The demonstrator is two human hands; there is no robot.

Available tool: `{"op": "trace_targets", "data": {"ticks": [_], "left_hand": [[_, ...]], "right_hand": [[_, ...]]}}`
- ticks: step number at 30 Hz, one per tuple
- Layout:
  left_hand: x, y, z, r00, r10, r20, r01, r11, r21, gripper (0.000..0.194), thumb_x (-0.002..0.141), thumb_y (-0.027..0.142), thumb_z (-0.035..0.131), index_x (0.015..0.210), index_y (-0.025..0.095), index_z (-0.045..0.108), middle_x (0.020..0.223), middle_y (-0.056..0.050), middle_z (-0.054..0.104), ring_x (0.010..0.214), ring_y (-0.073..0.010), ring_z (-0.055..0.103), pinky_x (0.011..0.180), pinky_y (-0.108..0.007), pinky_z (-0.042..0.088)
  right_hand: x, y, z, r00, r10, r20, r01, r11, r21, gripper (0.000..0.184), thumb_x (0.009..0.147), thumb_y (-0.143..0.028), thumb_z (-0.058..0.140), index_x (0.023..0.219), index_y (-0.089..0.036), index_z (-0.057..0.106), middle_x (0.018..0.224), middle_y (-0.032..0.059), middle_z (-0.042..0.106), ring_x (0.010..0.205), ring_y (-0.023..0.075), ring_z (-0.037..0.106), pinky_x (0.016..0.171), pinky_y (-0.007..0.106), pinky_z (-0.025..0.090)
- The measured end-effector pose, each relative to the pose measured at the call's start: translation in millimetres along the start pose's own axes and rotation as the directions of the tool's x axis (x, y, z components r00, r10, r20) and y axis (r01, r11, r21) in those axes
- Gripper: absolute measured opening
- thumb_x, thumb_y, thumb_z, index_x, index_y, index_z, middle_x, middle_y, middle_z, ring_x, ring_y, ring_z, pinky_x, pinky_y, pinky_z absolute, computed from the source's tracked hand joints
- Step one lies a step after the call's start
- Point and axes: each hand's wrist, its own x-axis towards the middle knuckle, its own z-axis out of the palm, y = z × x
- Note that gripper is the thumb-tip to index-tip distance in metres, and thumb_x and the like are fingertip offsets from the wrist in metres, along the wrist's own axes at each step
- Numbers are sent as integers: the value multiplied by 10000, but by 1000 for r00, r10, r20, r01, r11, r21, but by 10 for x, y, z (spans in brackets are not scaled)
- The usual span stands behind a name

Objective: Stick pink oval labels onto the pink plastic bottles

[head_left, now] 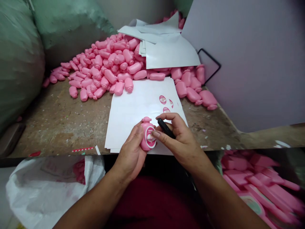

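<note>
My left hand [132, 146] is closed around a small pink plastic bottle [144, 127], holding it upright over the front edge of the table. An oval label [150, 137] with a deep-pink and white print sits on the bottle's side. My right hand [186, 140] grips a black pen-like tool [166, 128] among its fingers, while its thumb touches the label. The tool's exact kind cannot be made out. Beneath both hands lies a stack of white sticker sheets [131, 108], and a few oval stickers [162, 100] remain on the top one.
A large heap of pink bottles [111, 60] covers the back of the table [54, 117], with loose white sheets [171, 51] over it. Green sacks [73, 28] stand at the left, a grey-purple panel [250, 63] at the right. Below are a white bag [47, 194] and pink plastic pieces [259, 181].
</note>
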Motion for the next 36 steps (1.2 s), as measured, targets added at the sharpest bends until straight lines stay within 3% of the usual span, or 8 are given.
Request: {"op": "trace_targets", "data": {"ticks": [11, 18, 26, 30, 36], "left_hand": [[12, -13, -9, 1000, 23, 15, -23, 1000, 21, 219, 961, 320, 584, 1109, 202, 695, 1100, -54, 718, 1138, -192, 638, 1052, -333, 425], [18, 35, -11, 999, 34, 8, -35, 988, 150, 223, 912, 322, 656, 1096, 202, 696, 1118, -53, 711, 1129, -197, 626, 1009, -321, 422], [24, -22, 1, 985, 154, -75, -130, 957, 259, 275, 876, 337, 701, 1115, 205, 665, 1074, -44, 705, 1010, -172, 644, 961, -322, 456], [23, -27, 22, 992, 55, -113, -37, 988, 151, 291, 850, 307, 728, 1097, 179, 642, 991, -55, 709, 974, -201, 675, 956, -387, 495], [21, 67, 23, 993, -35, -110, 49, 989, 136, 234, 840, 206, 705, 1061, 159, 644, 1070, -92, 693, 987, -233, 679, 925, -442, 543]], "right_hand": [[29, -34, 5, 1000, 10, -16, -11, 998, -65, 301, 817, -345, 682, 1048, -270, 503, 736, -52, 548, 669, 143, 557, 586, 273, 416], [16, -73, 11, 999, -47, 21, 50, 990, -134, 257, 875, -318, 625, 1084, -274, 483, 784, -37, 617, 764, 168, 613, 668, 297, 436], [-14, -147, -18, 996, -89, -27, 70, 907, -415, 274, 859, -345, 655, 1100, -258, 557, 753, -22, 660, 664, 172, 613, 634, 297, 416], [-34, -168, -94, 994, -110, -14, 92, 887, -452, 149, 876, -334, 613, 997, -248, 609, 774, 1, 699, 669, 179, 633, 617, 289, 432], [-56, -159, -194, 986, -159, -42, 119, 865, -487, 99, 879, -326, 613, 888, -234, 646, 770, 19, 712, 697, 191, 633, 626, 296, 426]]}}
